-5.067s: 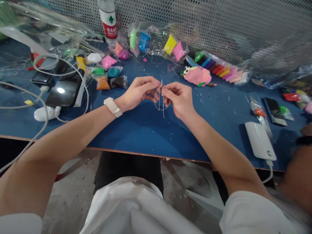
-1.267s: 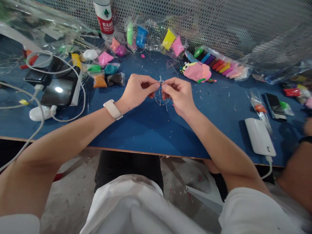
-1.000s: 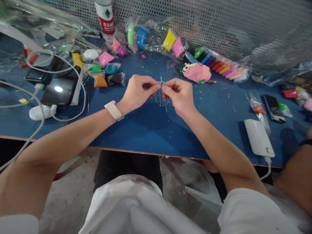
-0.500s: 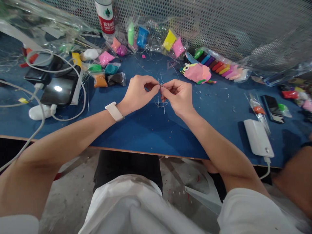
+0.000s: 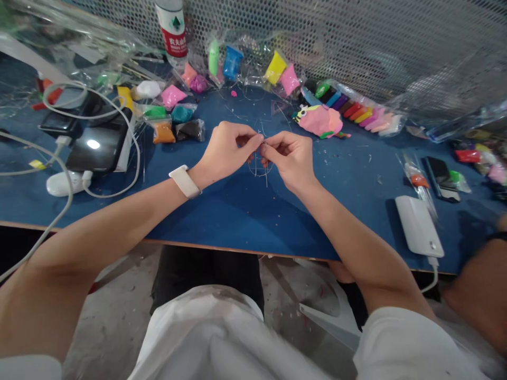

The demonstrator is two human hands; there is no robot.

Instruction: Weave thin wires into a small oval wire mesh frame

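Note:
Between my hands is a thin wire frame [image 5: 260, 173], roughly rounded with crossing strands, above the blue table. My left hand [image 5: 229, 149] pinches it at the top with thumb and forefinger. From the other side my right hand [image 5: 292, 157] also pinches the wire, its fingertips almost touching the left ones. The exact spot being gripped is hidden by the fingers. Beyond my right hand lies a pink clay figure [image 5: 320, 120] with an eye and green and yellow bits. Small bags of brown clay [image 5: 190, 130] and orange clay [image 5: 163, 132] lie beyond my left wrist.
Along the back stand a water bottle [image 5: 173, 31] and bagged clay, against a perforated metal panel [image 5: 336, 37]. A phone [image 5: 97, 140] with white cables is at left. A white power bank [image 5: 420, 227] sits at right, near another person's arm [image 5: 479, 290].
Both hands keep pinching the wire frame, with a slight shift of the fingertips. The frame has tilted a little between them.

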